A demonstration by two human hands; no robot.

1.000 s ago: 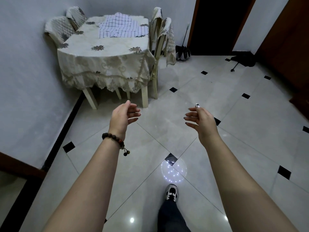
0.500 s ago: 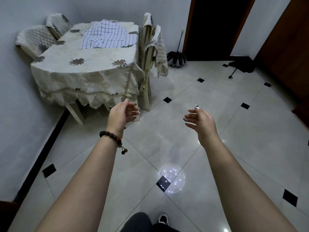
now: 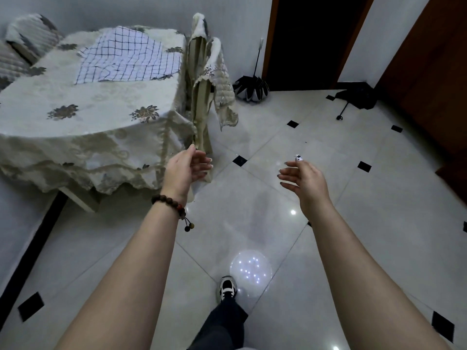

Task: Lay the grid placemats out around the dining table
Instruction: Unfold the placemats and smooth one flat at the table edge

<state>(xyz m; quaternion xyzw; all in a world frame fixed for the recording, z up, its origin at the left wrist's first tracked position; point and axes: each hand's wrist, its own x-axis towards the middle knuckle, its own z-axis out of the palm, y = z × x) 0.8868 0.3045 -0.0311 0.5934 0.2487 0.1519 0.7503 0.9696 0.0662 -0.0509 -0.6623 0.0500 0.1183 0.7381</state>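
White placemats with a dark grid (image 3: 126,61) lie in an overlapping pile on the far part of the dining table (image 3: 75,114), which wears a cream floral tablecloth. My left hand (image 3: 184,168) hovers in the air just off the table's near right corner, fingers loosely curled, holding nothing. My right hand (image 3: 302,178) is raised over the floor farther right, fingers relaxed and empty. Both hands are well short of the placemats.
Covered chairs stand on the table's right side (image 3: 204,97) and at its far left (image 3: 22,44). A folded black umbrella (image 3: 251,88) leans by a dark doorway; another (image 3: 353,99) lies on the tiled floor. The grey wall runs along the left. My shoe (image 3: 227,289) steps forward.
I have walked closer to the table, which now looms larger at the left. Both hands stay raised and empty in the same pose.
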